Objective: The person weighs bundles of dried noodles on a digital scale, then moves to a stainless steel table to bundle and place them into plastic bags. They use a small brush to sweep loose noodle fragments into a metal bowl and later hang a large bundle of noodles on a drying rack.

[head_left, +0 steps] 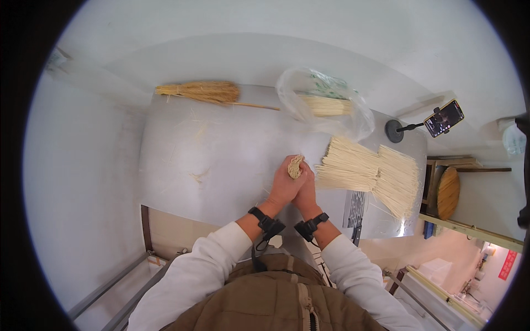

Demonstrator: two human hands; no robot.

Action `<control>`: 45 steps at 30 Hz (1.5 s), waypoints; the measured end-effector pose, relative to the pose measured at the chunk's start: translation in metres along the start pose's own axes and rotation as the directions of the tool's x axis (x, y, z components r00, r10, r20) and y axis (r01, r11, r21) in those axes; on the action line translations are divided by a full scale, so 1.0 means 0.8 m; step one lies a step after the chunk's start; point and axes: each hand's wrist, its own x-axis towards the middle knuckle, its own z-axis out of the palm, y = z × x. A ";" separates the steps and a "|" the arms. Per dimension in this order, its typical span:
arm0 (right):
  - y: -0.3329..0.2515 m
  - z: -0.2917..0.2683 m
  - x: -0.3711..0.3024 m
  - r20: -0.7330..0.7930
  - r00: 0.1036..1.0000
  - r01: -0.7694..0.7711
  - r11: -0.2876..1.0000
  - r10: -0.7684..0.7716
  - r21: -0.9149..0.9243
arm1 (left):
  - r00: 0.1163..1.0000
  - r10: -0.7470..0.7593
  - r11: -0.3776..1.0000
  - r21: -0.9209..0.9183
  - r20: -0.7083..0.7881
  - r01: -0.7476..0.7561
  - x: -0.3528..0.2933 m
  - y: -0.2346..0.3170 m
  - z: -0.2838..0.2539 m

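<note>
A grey metal desk (237,149) spans the space before the person. On its right side lie pale, thin strands (353,168), spread in two fanned bunches whose narrow ends meet. Beyond them sits a clear plastic bag (361,118) with more such strands inside. A straw broom (207,91) rests along the far edge, left of the bag. A phone (445,118) tilts on a round-based stand (394,131) at the far right. A broad-bladed knife (354,208) lies right of the hands, handle toward the near edge. The left hand (282,183) and right hand (306,193) press together, fingers curled closed around a small tan bundle (295,166), its end poking up between them.
</note>
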 end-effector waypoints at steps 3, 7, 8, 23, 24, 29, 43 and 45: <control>0.008 0.005 0.003 -0.097 0.995 -0.042 0.999 0.039 -0.032 | 0.997 -0.062 0.971 0.227 -0.044 0.071 0.017 -0.011 0.010; 0.023 0.021 0.013 0.061 0.927 -0.258 0.509 0.371 0.821 | 0.999 -0.015 0.989 0.145 -0.042 0.021 0.030 -0.017 0.021; 0.026 0.024 0.017 0.141 0.903 -0.206 0.122 0.406 0.971 | 0.999 -0.039 0.993 0.106 -0.030 0.042 0.033 -0.014 0.022; 0.036 0.014 0.037 0.211 0.915 -0.303 0.241 0.344 0.922 | 0.954 -0.042 0.996 0.087 0.297 0.017 0.030 0.070 -0.023; 0.043 0.015 0.038 0.130 0.968 -0.234 0.574 0.217 0.785 | 0.956 0.014 0.997 0.066 0.292 -0.035 0.031 0.057 -0.026; 0.060 0.022 0.041 -0.116 0.989 0.102 0.989 -0.089 0.107 | 0.938 0.218 0.976 -0.051 0.268 -0.212 0.031 -0.012 -0.022; 0.015 -0.120 -0.026 0.752 0.653 -0.755 -0.003 0.085 0.656 | 0.266 0.501 0.302 0.121 0.823 -0.946 -0.016 0.072 -0.025; 0.003 -0.112 -0.011 0.770 0.633 -0.769 -0.176 -0.078 0.615 | 0.114 0.326 0.133 0.074 0.938 -0.988 -0.027 0.067 -0.030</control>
